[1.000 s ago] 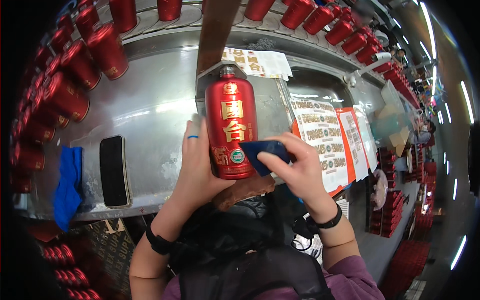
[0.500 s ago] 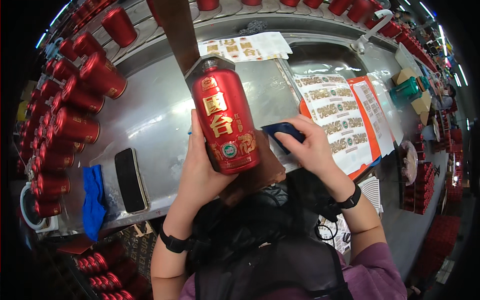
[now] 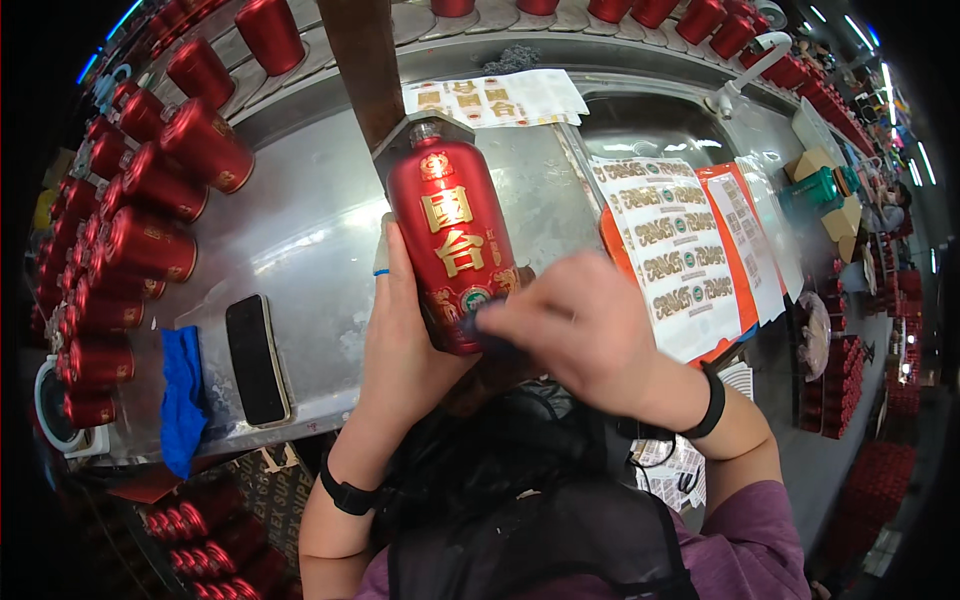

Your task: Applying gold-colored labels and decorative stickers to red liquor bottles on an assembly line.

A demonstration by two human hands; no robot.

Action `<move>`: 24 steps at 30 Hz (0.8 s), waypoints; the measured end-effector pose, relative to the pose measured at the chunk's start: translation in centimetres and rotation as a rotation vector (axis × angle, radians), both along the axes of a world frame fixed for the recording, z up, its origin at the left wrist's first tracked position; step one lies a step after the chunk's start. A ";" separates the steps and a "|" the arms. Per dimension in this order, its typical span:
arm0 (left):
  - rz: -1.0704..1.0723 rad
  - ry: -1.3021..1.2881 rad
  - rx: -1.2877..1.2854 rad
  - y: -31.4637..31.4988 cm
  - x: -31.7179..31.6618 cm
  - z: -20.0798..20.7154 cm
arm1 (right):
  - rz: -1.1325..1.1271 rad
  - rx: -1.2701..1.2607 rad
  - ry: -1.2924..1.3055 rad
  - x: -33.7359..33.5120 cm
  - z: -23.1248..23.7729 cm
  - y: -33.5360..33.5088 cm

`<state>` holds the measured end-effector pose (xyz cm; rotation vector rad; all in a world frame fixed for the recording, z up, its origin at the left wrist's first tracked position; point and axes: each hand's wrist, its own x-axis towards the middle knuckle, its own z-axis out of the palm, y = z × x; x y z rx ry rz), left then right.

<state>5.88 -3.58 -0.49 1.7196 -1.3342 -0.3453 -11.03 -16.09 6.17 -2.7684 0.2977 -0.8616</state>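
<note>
A glossy red bottle (image 3: 447,200) with gold characters and a small green round emblem leans on a brown stand (image 3: 362,70), its neck pointing away from me. My left hand (image 3: 400,335) grips the bottle's lower left side, the thumb under its base. Over the bottle's lower right front is my right hand (image 3: 590,330), blurred by motion. Its fingers are closed on a dark blue scraper (image 3: 503,347), which is mostly hidden beneath them and lies against the ornament low on the bottle. Part of the gold ornament there is covered.
Sheets of gold decals (image 3: 680,235) lie on an orange folder at right, and another decal sheet (image 3: 500,97) lies beyond the bottle. A phone (image 3: 257,360) and a blue cloth (image 3: 182,400) rest at left. Many red bottles (image 3: 150,245) crowd the left side; a sink (image 3: 650,125) is behind.
My right hand has swung left with the scraper, from beside the bottle onto its lower front. My left hand keeps its hold; the bottle sits slightly further right in view.
</note>
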 end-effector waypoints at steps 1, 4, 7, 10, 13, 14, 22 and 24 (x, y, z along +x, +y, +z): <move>0.002 0.013 -0.008 0.1 0.0 -0.2 | -0.031 0.010 0.006 -0.1 0.2 0.0; -0.040 0.100 -0.044 0.0 0.3 -0.8 | 0.037 0.198 -0.002 -0.2 -0.3 0.5; -0.072 0.181 0.004 0.4 0.8 -1.3 | -0.055 0.615 -0.004 -0.4 -1.5 0.4; -0.079 0.244 0.081 0.6 1.2 -1.8 | -0.302 1.019 0.012 -1.3 -2.3 -1.0; -0.138 0.092 0.063 0.2 2.0 -2.2 | -0.426 0.835 0.108 -1.9 -2.8 -1.8; -0.144 0.104 0.117 0.2 2.0 -2.2 | -0.256 0.871 -0.019 -1.9 -3.0 -1.5; -0.175 0.098 0.241 0.3 2.5 -3.1 | -0.360 0.761 0.083 -2.6 -4.6 -1.1; -0.168 0.154 0.234 0.2 2.7 -3.5 | -0.322 0.808 -0.026 -2.9 -4.5 -1.2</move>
